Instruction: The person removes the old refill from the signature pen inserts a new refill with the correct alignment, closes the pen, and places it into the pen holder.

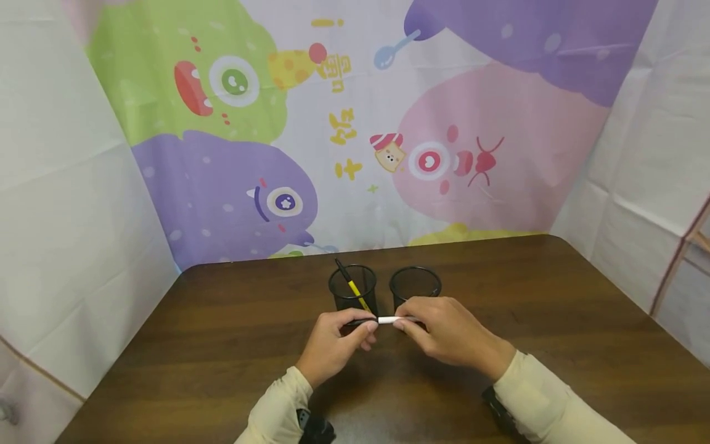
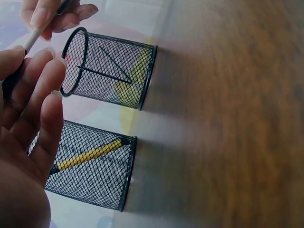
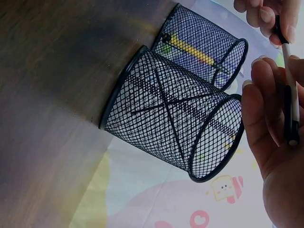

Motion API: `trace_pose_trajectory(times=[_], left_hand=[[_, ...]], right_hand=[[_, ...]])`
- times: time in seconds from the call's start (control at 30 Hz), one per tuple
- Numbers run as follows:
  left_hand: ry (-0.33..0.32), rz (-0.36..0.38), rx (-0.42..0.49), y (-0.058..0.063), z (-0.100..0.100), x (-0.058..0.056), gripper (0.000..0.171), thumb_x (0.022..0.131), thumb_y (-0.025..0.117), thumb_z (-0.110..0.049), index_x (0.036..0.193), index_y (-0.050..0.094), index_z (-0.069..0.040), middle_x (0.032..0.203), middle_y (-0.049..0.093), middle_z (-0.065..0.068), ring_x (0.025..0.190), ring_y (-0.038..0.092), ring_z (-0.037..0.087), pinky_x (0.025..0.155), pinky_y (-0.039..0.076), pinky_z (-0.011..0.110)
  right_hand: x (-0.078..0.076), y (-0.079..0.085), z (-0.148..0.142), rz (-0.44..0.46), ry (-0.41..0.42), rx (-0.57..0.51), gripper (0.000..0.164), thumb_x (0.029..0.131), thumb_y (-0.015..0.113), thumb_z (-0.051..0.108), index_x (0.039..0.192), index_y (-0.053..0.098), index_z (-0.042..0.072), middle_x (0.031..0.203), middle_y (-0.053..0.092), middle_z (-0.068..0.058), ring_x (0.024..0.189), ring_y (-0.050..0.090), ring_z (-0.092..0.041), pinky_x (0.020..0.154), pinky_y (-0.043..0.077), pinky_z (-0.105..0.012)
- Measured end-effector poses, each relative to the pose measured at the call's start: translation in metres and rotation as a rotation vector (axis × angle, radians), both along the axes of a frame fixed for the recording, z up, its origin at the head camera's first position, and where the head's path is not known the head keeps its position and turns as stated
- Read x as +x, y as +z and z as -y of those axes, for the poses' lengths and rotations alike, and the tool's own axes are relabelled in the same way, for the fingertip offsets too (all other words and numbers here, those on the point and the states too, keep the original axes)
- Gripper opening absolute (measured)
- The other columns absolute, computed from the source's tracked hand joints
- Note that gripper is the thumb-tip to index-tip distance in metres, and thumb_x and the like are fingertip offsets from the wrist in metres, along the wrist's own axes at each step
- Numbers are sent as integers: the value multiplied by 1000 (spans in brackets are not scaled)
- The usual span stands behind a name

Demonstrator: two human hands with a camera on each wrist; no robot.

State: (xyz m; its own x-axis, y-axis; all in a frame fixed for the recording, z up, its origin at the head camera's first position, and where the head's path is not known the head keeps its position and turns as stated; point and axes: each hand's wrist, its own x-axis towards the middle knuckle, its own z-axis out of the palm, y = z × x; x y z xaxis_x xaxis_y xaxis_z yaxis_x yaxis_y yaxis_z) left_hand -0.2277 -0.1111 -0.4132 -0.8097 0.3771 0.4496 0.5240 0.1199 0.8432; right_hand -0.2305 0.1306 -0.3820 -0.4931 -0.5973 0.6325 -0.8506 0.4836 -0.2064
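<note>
A slim white-and-black pen (image 1: 388, 320), smooth and straight-sided, lies level between two hands, raised over the tabletop (image 1: 222, 345) just in front of two cups; the left hand (image 1: 335, 342) pinches its black part between thumb and fingers, while the right hand (image 1: 446, 330) pinches the paler stretch, the remaining fingers of both loosely bent. The left cup (image 2: 95, 171) and the right cup (image 3: 166, 111) are round, open-topped cylinders of black wire mesh, a fine diamond lattice bound by thicker smooth rims. A yellow-and-black pen (image 1: 354, 288) leans in the left one, its end poking above the rim; thin dark sticks (image 3: 167, 103) show through the other's weave (what they are, I cannot tell). Cream sleeves (image 1: 554, 401), softly wrinkled, cover the forearms. The tabletop is dark brown with streaky wood grain, slightly glossy, its far corners rounded. Behind it hangs a creased cloth backdrop (image 1: 355, 203) printed with one-eyed cartoon monsters in green, purple and pink, flanked by wrinkled white side sheets (image 1: 61, 154).
</note>
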Motion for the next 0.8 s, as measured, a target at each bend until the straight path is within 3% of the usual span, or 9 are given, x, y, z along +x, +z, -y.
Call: trace_pose_trajectory(times=[0.57,0.8], left_hand=[[1,39,17,0,3,-2,17,98,68,-17,107,72,-3,80,72,7,68,70,22,65,61,37],[-5,62,16,0,3,-1,18,97,69,-17,108,73,-4,82,72,10,73,70,36,67,61,37]], right_hand=[[-2,0,-1,-44,5,-9,4,94,72,19,95,72,15,79,57,16,61,50,-2,56,42,-16],[-2,1,-2,-50,30,-10,5,94,71,16,97,75,13,78,54,16,59,46,0,54,39,-14]])
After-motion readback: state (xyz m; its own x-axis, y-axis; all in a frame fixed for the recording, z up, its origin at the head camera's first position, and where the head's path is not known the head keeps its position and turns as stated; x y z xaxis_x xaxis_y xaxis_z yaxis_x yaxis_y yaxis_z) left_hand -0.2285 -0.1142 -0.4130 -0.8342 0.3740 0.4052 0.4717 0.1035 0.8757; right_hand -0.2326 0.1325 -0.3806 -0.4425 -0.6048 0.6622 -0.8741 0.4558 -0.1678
